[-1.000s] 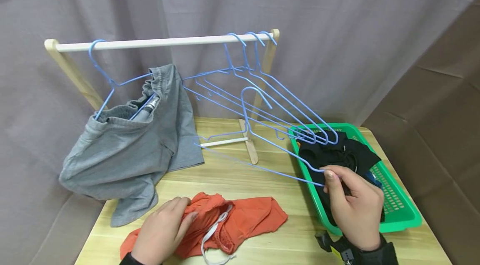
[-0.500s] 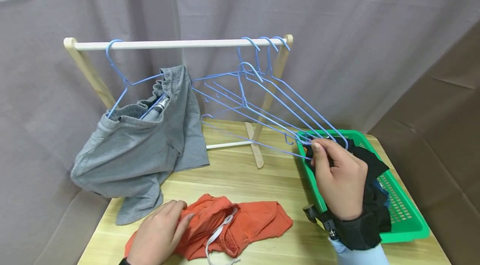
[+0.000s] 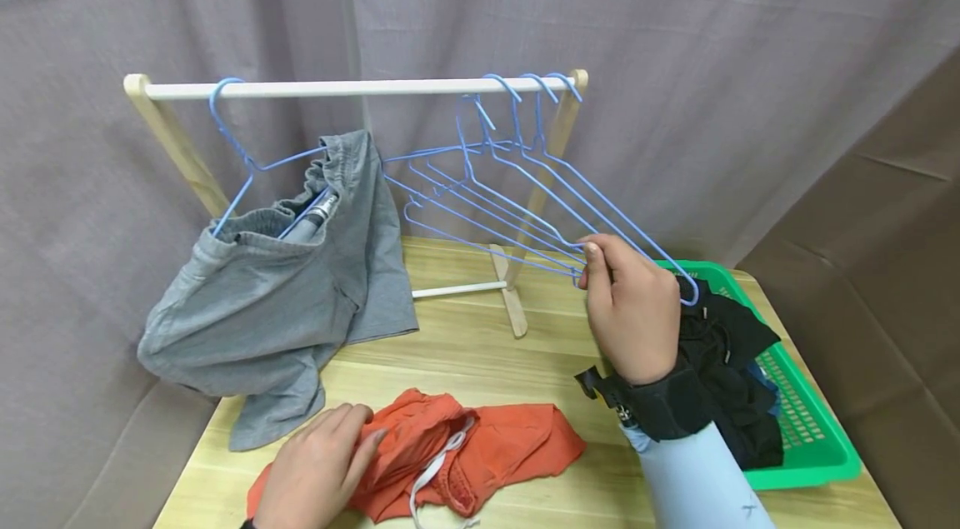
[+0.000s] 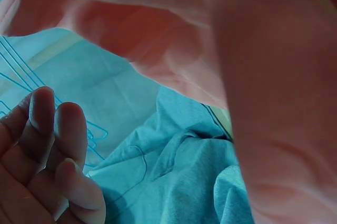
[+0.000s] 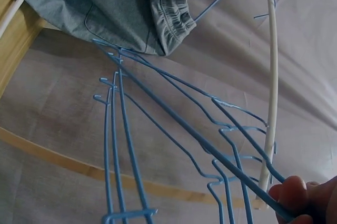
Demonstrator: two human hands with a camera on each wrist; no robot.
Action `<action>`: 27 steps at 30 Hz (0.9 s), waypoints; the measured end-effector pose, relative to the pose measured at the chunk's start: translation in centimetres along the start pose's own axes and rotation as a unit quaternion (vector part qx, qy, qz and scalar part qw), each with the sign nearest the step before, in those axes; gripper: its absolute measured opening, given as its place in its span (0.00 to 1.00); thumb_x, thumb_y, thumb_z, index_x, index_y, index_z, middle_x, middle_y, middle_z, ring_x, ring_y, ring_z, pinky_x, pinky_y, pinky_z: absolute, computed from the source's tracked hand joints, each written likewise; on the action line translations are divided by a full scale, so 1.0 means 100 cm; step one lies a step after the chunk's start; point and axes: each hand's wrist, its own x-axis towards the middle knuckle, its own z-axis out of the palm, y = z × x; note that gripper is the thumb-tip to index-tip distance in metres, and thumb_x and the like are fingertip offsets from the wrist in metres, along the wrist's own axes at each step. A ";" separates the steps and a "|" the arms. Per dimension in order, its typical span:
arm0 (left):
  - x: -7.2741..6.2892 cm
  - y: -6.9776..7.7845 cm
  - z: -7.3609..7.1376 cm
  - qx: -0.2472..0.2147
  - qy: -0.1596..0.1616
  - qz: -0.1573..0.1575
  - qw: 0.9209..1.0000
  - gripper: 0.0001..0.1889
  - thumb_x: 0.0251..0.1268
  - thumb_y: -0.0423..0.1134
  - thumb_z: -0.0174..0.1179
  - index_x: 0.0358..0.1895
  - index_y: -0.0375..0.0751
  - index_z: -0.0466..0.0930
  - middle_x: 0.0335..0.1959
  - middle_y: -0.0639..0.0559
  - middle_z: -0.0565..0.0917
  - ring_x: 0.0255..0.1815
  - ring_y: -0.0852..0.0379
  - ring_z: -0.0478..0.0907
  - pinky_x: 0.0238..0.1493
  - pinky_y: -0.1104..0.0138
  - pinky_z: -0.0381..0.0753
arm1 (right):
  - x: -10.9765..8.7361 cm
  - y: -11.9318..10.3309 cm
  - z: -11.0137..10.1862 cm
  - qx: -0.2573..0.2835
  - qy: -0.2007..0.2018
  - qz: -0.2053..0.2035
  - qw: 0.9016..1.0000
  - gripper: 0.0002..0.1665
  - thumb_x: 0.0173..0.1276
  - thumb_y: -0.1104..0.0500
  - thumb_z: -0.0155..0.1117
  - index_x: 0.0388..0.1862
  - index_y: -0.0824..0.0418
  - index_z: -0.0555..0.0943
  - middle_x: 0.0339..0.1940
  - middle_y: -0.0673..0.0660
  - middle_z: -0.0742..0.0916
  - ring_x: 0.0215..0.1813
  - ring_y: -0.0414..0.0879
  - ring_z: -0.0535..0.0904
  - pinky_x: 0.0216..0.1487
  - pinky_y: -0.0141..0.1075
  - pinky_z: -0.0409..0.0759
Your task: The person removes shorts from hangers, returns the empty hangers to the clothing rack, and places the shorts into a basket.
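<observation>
My right hand (image 3: 633,304) pinches one end of a blue wire hanger (image 5: 181,121) between thumb and fingers. That hanger's hook rises close to the white rail (image 3: 360,87), just left of the hooks of three bare blue hangers (image 3: 622,202). On the table, my left hand (image 3: 318,462) rests on crumpled orange shorts (image 3: 517,446) with a white drawstring (image 3: 435,462). Its fingers look relaxed in the left wrist view, with orange cloth across much of the picture. Grey shorts (image 3: 255,321) hang by their waistband from another hanger at the rail's left.
A green basket (image 3: 821,462) with black clothes (image 3: 738,404) stands at the right of the wooden table (image 3: 450,346). The rack's wooden right leg (image 3: 510,296) stands behind the held hanger. Grey curtains (image 3: 675,54) close off the back and sides.
My right hand has moved up and left, away from over the basket, bringing the hanger's hook up to the rail. My left hand stays on the orange shorts.
</observation>
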 end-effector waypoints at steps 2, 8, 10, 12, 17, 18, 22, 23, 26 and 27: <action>-0.001 -0.001 0.000 0.000 0.002 0.000 1.000 0.10 0.70 0.43 0.76 0.43 0.51 0.82 0.33 0.66 0.78 0.32 0.62 0.78 0.34 0.60 0.82 | 0.004 -0.002 0.004 -0.002 -0.006 -0.003 1.000 0.10 0.86 0.61 0.62 0.50 0.63 0.89 0.27 0.54 0.87 0.21 0.47 0.75 0.26 0.45 0.68; 0.001 -0.002 0.001 -0.003 -0.011 -0.008 1.000 0.10 0.71 0.44 0.76 0.41 0.53 0.81 0.31 0.68 0.75 0.29 0.66 0.72 0.31 0.62 0.80 | 0.018 -0.002 0.015 -0.009 -0.012 -0.008 1.000 0.12 0.88 0.60 0.60 0.50 0.66 0.88 0.25 0.56 0.86 0.20 0.50 0.74 0.25 0.46 0.68; 0.002 -0.002 0.001 -0.005 -0.021 -0.014 1.000 0.11 0.72 0.44 0.76 0.40 0.54 0.80 0.30 0.69 0.72 0.28 0.67 0.69 0.30 0.63 0.77 | 0.023 -0.001 0.019 -0.010 -0.013 -0.007 1.000 0.14 0.89 0.60 0.59 0.49 0.67 0.88 0.25 0.57 0.86 0.21 0.52 0.75 0.25 0.46 0.69; 0.003 -0.002 0.000 -0.007 -0.024 -0.015 1.000 0.11 0.72 0.44 0.76 0.39 0.55 0.79 0.29 0.69 0.71 0.28 0.67 0.68 0.30 0.64 0.77 | 0.027 -0.001 0.022 -0.007 -0.013 -0.006 1.000 0.15 0.89 0.59 0.58 0.49 0.68 0.88 0.25 0.58 0.86 0.21 0.53 0.76 0.25 0.46 0.69; 0.004 -0.004 0.003 -0.006 -0.009 -0.002 1.000 0.11 0.70 0.43 0.76 0.39 0.54 0.80 0.29 0.69 0.72 0.28 0.67 0.70 0.31 0.64 0.78 | 0.039 -0.005 0.029 0.005 -0.011 -0.009 1.000 0.16 0.90 0.59 0.57 0.47 0.68 0.86 0.26 0.58 0.87 0.21 0.53 0.77 0.24 0.46 0.70; 0.004 -0.005 0.003 -0.006 -0.007 0.001 1.000 0.11 0.70 0.43 0.77 0.39 0.54 0.80 0.29 0.69 0.72 0.28 0.67 0.70 0.30 0.64 0.77 | 0.042 -0.006 0.030 0.008 -0.009 -0.010 1.000 0.16 0.90 0.59 0.56 0.48 0.68 0.86 0.26 0.58 0.87 0.21 0.53 0.77 0.24 0.47 0.70; 0.005 -0.007 0.005 -0.007 0.001 0.005 1.000 0.12 0.70 0.43 0.77 0.39 0.54 0.79 0.29 0.68 0.73 0.28 0.67 0.71 0.30 0.64 0.77 | 0.047 -0.010 0.036 0.030 0.005 -0.008 0.999 0.17 0.91 0.59 0.54 0.49 0.68 0.87 0.26 0.56 0.88 0.21 0.51 0.79 0.24 0.47 0.70; 0.005 -0.007 0.005 -0.007 0.001 0.006 1.000 0.12 0.70 0.43 0.77 0.39 0.54 0.79 0.29 0.68 0.73 0.28 0.67 0.71 0.30 0.64 0.77 | 0.046 -0.010 0.037 0.034 0.008 -0.006 0.999 0.17 0.91 0.59 0.53 0.49 0.68 0.87 0.26 0.56 0.88 0.21 0.51 0.79 0.24 0.46 0.70; 0.005 -0.008 0.007 -0.008 0.002 0.005 1.000 0.11 0.70 0.43 0.77 0.39 0.54 0.80 0.29 0.68 0.73 0.28 0.67 0.71 0.30 0.64 0.77 | 0.039 -0.011 0.038 0.044 0.021 0.004 0.999 0.17 0.91 0.60 0.53 0.51 0.68 0.87 0.27 0.56 0.89 0.19 0.50 0.77 0.23 0.45 0.68; 0.005 -0.008 0.007 -0.008 0.002 0.004 1.000 0.11 0.70 0.43 0.77 0.39 0.54 0.80 0.29 0.68 0.73 0.28 0.67 0.72 0.30 0.64 0.77 | 0.035 -0.011 0.038 0.047 0.023 0.008 0.999 0.16 0.91 0.61 0.54 0.51 0.68 0.87 0.27 0.56 0.89 0.19 0.50 0.75 0.23 0.45 0.67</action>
